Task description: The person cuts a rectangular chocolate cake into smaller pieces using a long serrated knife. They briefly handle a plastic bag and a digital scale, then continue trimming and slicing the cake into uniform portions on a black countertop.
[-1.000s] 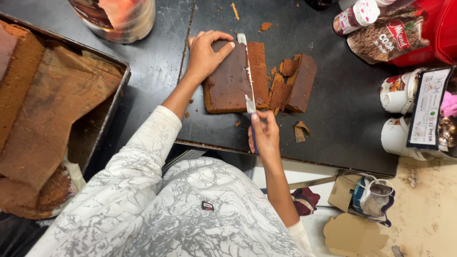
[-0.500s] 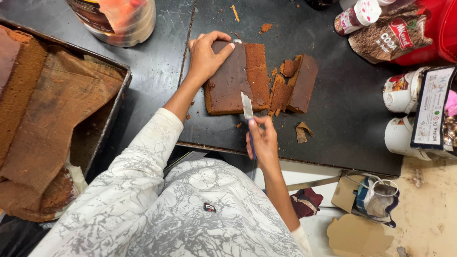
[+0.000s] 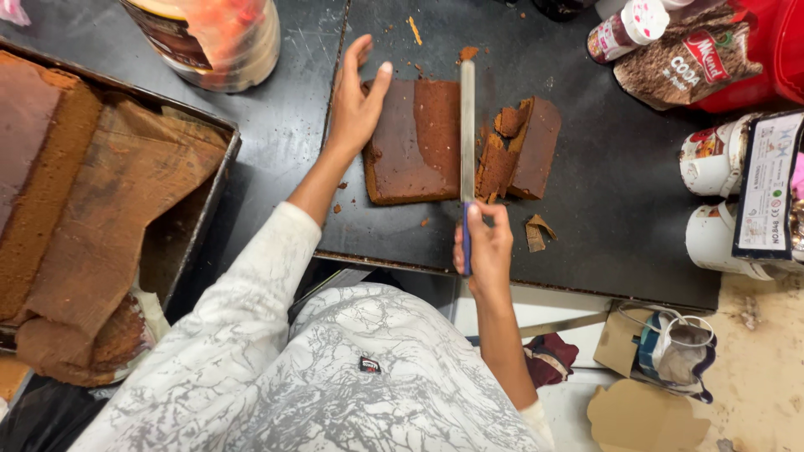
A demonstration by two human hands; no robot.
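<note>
Knife (image 3: pixel 466 134) now flat along cake (image 3: pixel 414 141).

A single head-worn camera looks almost straight down from above the person's chest, fairly near, facing away from the body across a dark table (image 3: pixel 276 151). The torso fills the bottom edge; both arms run up into the middle, where the left hand (image 3: pixel 356 105), right hand (image 3: pixel 484 247) and cake (image 3: pixel 414 142) sit. A tray (image 3: pixel 213 180) lies left, tubs (image 3: pixel 712 167) right.
</note>
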